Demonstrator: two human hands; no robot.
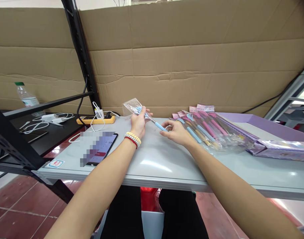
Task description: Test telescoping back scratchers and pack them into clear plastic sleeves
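Note:
My left hand [139, 122], with braided bands at its wrist, is closed round the upper part of a blue-handled back scratcher [159, 126]. A clear plastic sleeve [134, 104] shows around its blue head, beyond my fingers. My right hand [176, 132] pinches the lower end of the blue handle between thumb and fingers. The back scratcher slants down to the right above the grey table [152, 159]. To the right of my right hand lies a row of bagged back scratchers [204, 127], with blue, pink and yellowish handles.
A purple display box [273, 146] lies open at the right. On the left are a phone [105, 147], a yellow power strip [88, 120] with a white charger [99, 113], and a black rack post [79, 49]. A bottle [27, 96] stands farther left. Cardboard [191, 56] backs the table.

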